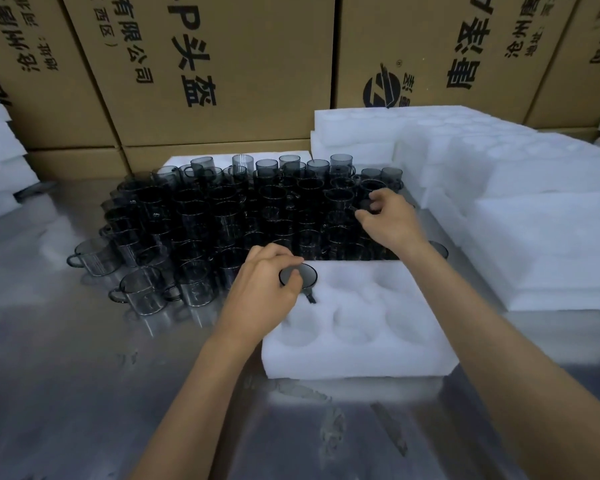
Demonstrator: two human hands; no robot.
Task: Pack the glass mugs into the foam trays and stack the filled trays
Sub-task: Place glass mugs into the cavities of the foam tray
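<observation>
Head view, surface: steel table (66,393), cartons behind.
Left hand (264,289): my fingers pinch a mug (300,274) over the foam tray (361,341) — off-centre, it jams.
Right hand (390,220): curled on a mug in the cluster (222,216) — neighbours may clink.

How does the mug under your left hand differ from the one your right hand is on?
The left hand holds a mug seated in the foam tray, its handle toward the camera. The right hand grips a mug among the crowded mugs on the table. Both are smoky dark glass.
</observation>
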